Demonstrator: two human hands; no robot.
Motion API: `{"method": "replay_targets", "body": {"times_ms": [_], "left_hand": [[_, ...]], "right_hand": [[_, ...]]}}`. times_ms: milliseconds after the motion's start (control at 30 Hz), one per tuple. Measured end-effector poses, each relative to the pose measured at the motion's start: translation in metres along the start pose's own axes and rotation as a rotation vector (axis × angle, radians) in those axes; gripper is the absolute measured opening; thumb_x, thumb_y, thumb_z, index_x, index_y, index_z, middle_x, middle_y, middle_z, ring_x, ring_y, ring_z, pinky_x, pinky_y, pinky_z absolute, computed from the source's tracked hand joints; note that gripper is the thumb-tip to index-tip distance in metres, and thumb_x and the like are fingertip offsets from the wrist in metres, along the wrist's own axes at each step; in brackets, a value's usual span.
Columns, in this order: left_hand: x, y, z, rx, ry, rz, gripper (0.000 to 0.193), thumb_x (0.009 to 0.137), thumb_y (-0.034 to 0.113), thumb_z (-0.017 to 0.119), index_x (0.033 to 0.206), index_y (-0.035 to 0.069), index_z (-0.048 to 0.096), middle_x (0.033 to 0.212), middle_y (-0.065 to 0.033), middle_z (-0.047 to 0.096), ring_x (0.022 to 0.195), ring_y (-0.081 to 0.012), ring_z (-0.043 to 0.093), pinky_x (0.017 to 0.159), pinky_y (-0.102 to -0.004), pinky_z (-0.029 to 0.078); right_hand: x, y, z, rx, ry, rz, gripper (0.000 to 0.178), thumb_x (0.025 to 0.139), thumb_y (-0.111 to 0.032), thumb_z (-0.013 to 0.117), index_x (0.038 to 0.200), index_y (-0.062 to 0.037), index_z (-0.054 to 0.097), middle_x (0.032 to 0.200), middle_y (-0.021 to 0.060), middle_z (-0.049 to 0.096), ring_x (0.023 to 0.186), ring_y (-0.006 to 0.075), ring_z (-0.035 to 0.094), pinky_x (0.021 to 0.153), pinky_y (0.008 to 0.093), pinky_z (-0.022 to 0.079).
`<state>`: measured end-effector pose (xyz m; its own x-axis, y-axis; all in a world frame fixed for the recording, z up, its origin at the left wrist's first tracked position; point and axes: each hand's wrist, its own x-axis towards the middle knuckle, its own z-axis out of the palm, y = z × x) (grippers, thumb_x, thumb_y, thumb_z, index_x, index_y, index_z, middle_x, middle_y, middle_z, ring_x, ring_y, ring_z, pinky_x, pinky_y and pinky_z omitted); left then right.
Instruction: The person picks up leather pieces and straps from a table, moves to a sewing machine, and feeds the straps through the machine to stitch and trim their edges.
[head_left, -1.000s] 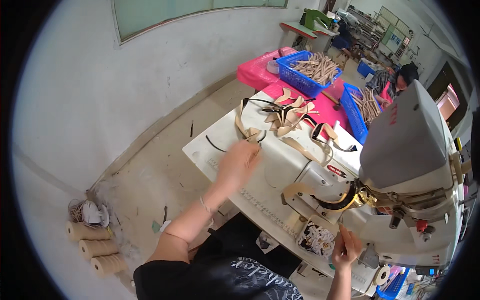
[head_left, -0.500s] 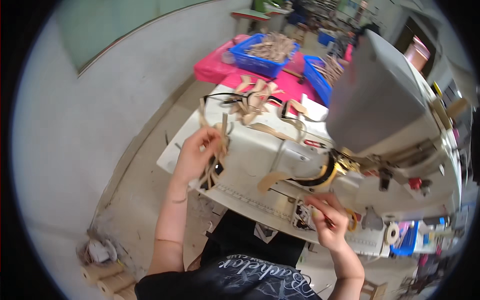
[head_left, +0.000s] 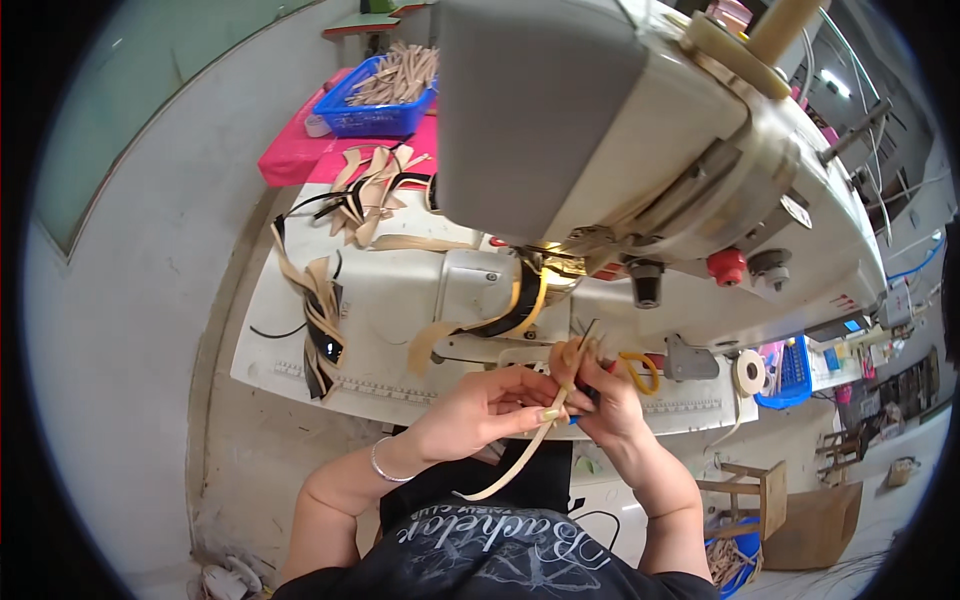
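In front of my chest, my left hand (head_left: 475,408) pinches a narrow beige strip (head_left: 522,460), whose free end curves down toward my shirt. My right hand (head_left: 612,402) meets it at the strip's upper end. Its fingers close round a small tool with thin metal points (head_left: 588,328), which looks like thread snips; most of it is hidden in the palm. Just beyond, a black and beige strap (head_left: 500,322) lies curved under the needle area of a large sewing machine (head_left: 545,130). Yellow scissor-like handles (head_left: 642,372) rest beside my right hand.
Beige and black straps (head_left: 320,315) lie at the table's left, with another heap (head_left: 368,195) farther back. A blue basket (head_left: 372,122) of strips stands on pink cloth. A tape roll (head_left: 749,372) sits at the right edge. A wooden stool (head_left: 768,495) stands lower right.
My left hand has come from the straps at the left to the middle, bringing a beige strip. My right hand has moved in to meet it. The view has shifted right.
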<state>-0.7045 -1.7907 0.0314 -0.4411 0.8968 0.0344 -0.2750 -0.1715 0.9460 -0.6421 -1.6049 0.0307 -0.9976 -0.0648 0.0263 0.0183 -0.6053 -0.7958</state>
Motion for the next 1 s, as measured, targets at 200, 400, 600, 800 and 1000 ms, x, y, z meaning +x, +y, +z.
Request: {"method": "replay_targets", "body": {"times_ms": [200,400,600,800,1000], "left_hand": [[0.001,-0.002,0.003,0.157,0.134,0.005,0.025,0.089,0.007,0.061,0.113,-0.001,0.057,0.104,-0.0082,0.064,0.094,-0.0146,0.061,0.084,-0.0285,0.050],[0.027,0.006,-0.021,1.055,0.726,0.573,0.038,0.079,0.014,0.072,0.111,0.005,0.055,0.106,-0.0088,0.059,0.100,-0.0256,0.058,0.076,-0.0335,0.050],[0.034,-0.005,-0.032,1.141,0.640,0.555,0.031,0.079,0.011,0.070,0.107,0.004,0.058,0.090,-0.0075,0.060,0.081,-0.0261,0.062,0.068,-0.0348,0.051],[0.034,0.000,-0.029,1.445,0.613,0.703,0.022,0.076,0.004,0.069,0.097,0.000,0.064,0.089,-0.0097,0.063,0.074,-0.0229,0.063,0.062,-0.0303,0.052],[0.036,-0.001,-0.026,0.964,0.690,0.547,0.014,0.079,0.001,0.066,0.092,-0.004,0.066,0.079,-0.0088,0.063,0.068,-0.0137,0.060,0.059,-0.0245,0.049]], "right_hand": [[0.003,-0.001,-0.006,0.116,0.034,0.071,0.022,0.096,-0.027,0.053,0.096,-0.0049,0.052,0.077,0.0028,0.049,0.046,0.0042,0.031,0.045,0.0193,0.024],[0.019,-0.027,-0.023,-0.498,0.158,0.080,0.019,0.094,-0.021,0.054,0.093,-0.0026,0.058,0.063,0.0007,0.050,0.050,0.0055,0.038,0.046,0.0194,0.026],[0.040,-0.014,-0.020,-0.701,0.074,0.075,0.029,0.095,-0.018,0.054,0.116,0.0024,0.058,0.068,-0.0006,0.055,0.056,0.0056,0.049,0.053,0.0209,0.037],[0.050,-0.016,-0.022,-0.635,0.060,0.169,0.030,0.094,-0.022,0.058,0.114,0.0007,0.060,0.064,-0.0022,0.051,0.054,0.0049,0.045,0.051,0.0202,0.035],[0.050,-0.020,-0.017,-0.707,0.148,0.150,0.020,0.091,-0.019,0.062,0.093,-0.0006,0.066,0.057,-0.0039,0.047,0.048,0.0037,0.040,0.046,0.0200,0.027]]}}
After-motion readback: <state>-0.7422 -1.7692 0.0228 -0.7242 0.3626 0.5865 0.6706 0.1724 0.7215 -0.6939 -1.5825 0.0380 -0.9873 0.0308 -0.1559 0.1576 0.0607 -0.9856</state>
